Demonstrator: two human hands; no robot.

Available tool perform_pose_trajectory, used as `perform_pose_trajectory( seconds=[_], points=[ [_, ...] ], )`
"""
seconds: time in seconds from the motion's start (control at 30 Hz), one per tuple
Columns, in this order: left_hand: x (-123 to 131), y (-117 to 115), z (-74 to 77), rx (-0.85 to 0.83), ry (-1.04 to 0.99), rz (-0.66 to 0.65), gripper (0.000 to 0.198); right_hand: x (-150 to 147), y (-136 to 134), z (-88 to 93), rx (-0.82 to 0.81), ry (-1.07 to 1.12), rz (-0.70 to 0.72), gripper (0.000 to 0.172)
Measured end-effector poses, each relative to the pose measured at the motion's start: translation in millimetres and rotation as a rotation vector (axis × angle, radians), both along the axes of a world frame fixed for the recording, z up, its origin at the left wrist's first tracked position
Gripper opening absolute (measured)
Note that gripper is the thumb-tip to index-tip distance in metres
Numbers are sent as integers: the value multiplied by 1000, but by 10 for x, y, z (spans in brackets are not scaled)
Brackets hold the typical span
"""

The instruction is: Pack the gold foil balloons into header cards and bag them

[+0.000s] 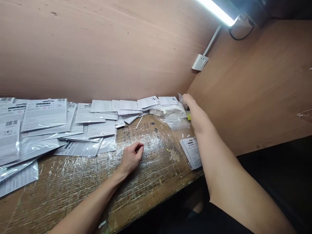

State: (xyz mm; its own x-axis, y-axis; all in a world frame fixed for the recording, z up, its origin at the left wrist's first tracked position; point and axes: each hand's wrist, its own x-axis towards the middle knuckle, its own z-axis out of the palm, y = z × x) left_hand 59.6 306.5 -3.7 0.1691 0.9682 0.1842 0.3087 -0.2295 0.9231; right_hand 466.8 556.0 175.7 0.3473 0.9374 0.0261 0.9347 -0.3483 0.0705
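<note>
My left hand [133, 157] rests low over the plastic-wrapped cardboard on the bench, its fingers curled in a loose pinch around nothing visible. My right hand [188, 100] reaches to the far right corner, its fingers bent downward and mostly hidden. A greyish clear plastic piece [180, 98] shows right beside those fingers; whether they grip it I cannot tell. Just left of that hand lie clear plastic bags [176, 123] and a flat white packet [168, 100]. Beneath my right forearm is a stack of printed white packets [191, 151], partly covered.
Many printed packets in clear sleeves [45, 112] overlap along the back and left of the bench [146, 169]. A thin white stick [139, 122] lies near them. Wooden panels [109, 48] rise behind and at right, with a wall socket [200, 62] and a lit tube lamp [218, 11].
</note>
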Motion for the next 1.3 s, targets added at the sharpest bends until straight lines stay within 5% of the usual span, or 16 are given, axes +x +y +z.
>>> perform_pose_trajectory(
  seconds=[0.13,0.27,0.33,0.43,0.5,0.57,0.67,0.73,0.8,0.93,1.17,1.3],
  points=[
    [1,-9,-1,-15,-15,-9,18,22,-178,378,197,-37,28,47],
    [2,4,60,-135,-182,-37,31,-454,-1009,485,546,9,474,39],
    [-37,9,157,-297,-408,-96,49,-897,-1549,234,615,46,765,42],
    [-165,5,362,-494,-818,-264,79,-1606,-2243,-376,601,132,1066,39],
    [-273,15,475,-521,-969,-295,80,-1993,-2532,-736,540,193,1175,39],
    [-375,50,526,-495,-991,-186,69,-2253,-2651,-925,447,217,1235,36],
    [-504,129,511,-444,-912,-12,63,-2388,-2562,-869,376,235,1151,52],
    [-564,164,486,-454,-827,-43,62,-2365,-2405,-726,416,269,973,79],
    [-596,171,467,-486,-765,-134,61,-2314,-2232,-629,415,333,853,88],
    [-570,135,419,-572,-787,-250,57,-2227,-1959,-748,360,625,742,60],
    [-473,185,321,-700,-900,-172,51,-1918,-1861,-1117,735,1132,252,39],
    [-509,240,366,-552,-1004,-143,54,-1817,-1978,-1078,833,1007,292,56]
  ],
)
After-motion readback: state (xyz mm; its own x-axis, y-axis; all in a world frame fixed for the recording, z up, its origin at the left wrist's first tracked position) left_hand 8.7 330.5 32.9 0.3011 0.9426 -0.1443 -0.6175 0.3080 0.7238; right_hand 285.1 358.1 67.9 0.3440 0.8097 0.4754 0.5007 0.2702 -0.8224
